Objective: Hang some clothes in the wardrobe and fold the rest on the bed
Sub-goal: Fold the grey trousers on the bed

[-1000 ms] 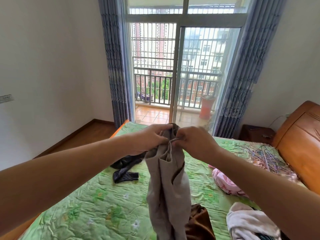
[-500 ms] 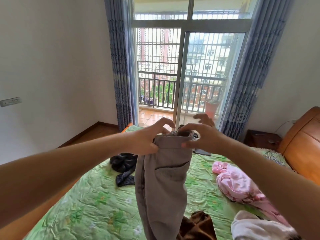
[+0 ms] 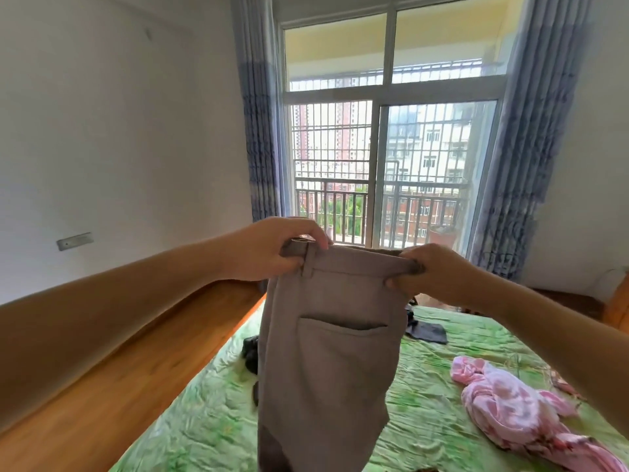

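**Trousers up by the waistband: a loose pinch would spoil the fold**

The grey trousers [image 3: 326, 352] hang in the air over the left half of the bed [image 3: 435, 410], back pocket [image 3: 342, 327] facing the camera. The legs run out of the bottom of the view, so I cannot tell whether they touch the cover.

The likeliest trouble, as I judge it, is a slip. Only the two ends of the waistband [image 3: 357, 264] are gripped, and all the weight hangs from them. If either pinch eases, that corner would drop and the cloth would swing down in a heap, perhaps over the bed's left edge onto the wooden floor [image 3: 136, 369]. The left end also sits higher than the right, so laying the trousers down like this would probably give a crooked crease. A dark garment [image 3: 250, 352] lies near the left edge, partly behind the hanging cloth, and could be buried or dragged along. The pink garment [image 3: 510, 407] towards the right side lies well apart.

The left hand [image 3: 272, 248] is closed tight on the waistband's left end beside a belt loop, fingers curled over the top. The right hand [image 3: 439, 274] pinches the right end, thumb on the front face and fingers folded over the top edge. Neither hand shows any gap.
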### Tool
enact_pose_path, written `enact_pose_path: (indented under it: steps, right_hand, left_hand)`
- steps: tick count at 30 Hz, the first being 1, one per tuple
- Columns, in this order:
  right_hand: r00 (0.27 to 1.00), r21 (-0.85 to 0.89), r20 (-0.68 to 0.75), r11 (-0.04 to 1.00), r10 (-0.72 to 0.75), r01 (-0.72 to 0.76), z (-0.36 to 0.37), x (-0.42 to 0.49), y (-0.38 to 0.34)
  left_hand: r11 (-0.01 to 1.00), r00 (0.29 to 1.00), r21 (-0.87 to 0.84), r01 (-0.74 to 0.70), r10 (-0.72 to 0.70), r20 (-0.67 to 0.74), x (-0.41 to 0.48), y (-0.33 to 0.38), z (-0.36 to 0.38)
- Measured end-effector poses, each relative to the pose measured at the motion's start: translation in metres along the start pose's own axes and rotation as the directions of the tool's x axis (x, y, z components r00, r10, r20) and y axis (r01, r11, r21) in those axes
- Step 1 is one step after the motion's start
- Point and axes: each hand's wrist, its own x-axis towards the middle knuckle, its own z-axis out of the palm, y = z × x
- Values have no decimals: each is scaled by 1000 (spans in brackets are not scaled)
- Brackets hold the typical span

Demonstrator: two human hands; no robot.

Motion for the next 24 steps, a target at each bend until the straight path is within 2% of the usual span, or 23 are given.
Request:
enact_pose_path:
  steps: [2, 7, 9, 14, 18, 20, 22, 24]
  right_hand:
    - [997, 111, -73, 994, 19, -11, -1, 1, -4]
    - [996, 201, -91, 980, 21, -3, -4, 0, -9]
    - [997, 238, -82, 971, 5, 15, -5, -1, -8]
    - [997, 258, -42, 963, -65, 74, 0, 1, -8]
    - [996, 256, 4, 963, -88, 84, -3, 8, -10]
    - [996, 187, 22, 979, -84, 79, -7, 12, -16]
    - [997, 169, -27, 982, -78, 81, -15, 19, -27]
    - [989, 323, -128, 940, -69, 107, -24, 27, -40]
  left_hand:
    - [998, 998, 63, -32, 35, -57, -11, 1, 6]
    - [999, 972, -40, 29, -37, -233, -39, 9, 17]
    - [998, 978, -55, 41, -51, -204, -46, 13, 23]
    - [989, 989, 4, 145, -145, 8, -47, 19, 43]
    - [977, 977, 8, 211, -211, -1, -48, 18, 29]
    - [967, 967, -9, 256, -256, -1, -46, 17, 7]
    - [966, 965, -30, 259, -260, -43, -41, 14, -20]
    - [974, 965, -29, 224, -226, -136, -38, 9, -46]
